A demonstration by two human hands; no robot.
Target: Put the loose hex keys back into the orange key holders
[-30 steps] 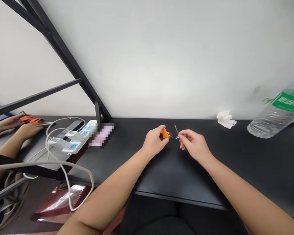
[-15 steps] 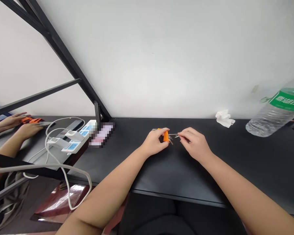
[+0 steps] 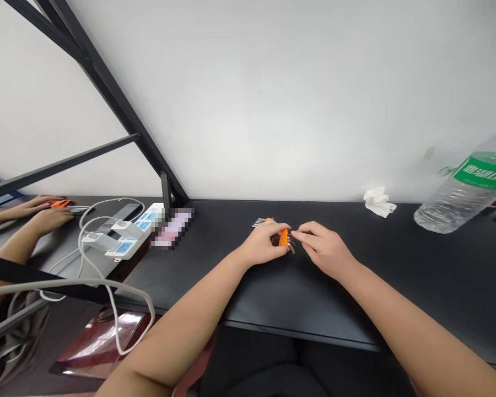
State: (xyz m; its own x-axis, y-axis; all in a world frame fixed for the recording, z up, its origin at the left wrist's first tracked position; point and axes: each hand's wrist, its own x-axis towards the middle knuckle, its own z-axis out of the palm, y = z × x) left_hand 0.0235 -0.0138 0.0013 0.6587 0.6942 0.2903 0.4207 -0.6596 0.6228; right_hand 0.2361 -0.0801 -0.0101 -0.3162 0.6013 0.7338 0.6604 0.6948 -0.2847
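Observation:
My left hand (image 3: 261, 242) is closed around an orange hex key holder (image 3: 283, 238), thumb and fingers gripping its edges, just above the black table. Several silver hex keys (image 3: 259, 223) stick out past the far side of my hand, and their bent ends (image 3: 291, 242) show at the right of the holder. Close on the right, my right hand (image 3: 323, 247) pinches the end of a hex key at the holder's right edge. Most of that key is hidden by the fingers and the holder.
A crumpled tissue (image 3: 379, 202) and a large water bottle (image 3: 463, 193) stand right. Left are a blurred-out phone (image 3: 172, 227), a power strip (image 3: 138, 231) with white cables, and a black metal frame (image 3: 107, 88). Beyond it, another person's hands (image 3: 52, 219) touch an orange holder (image 3: 62, 203).
My right hand has moved left, up to the holder, and the key shaft that showed between the hands is now mostly out of sight. More key ends show beyond my left hand.

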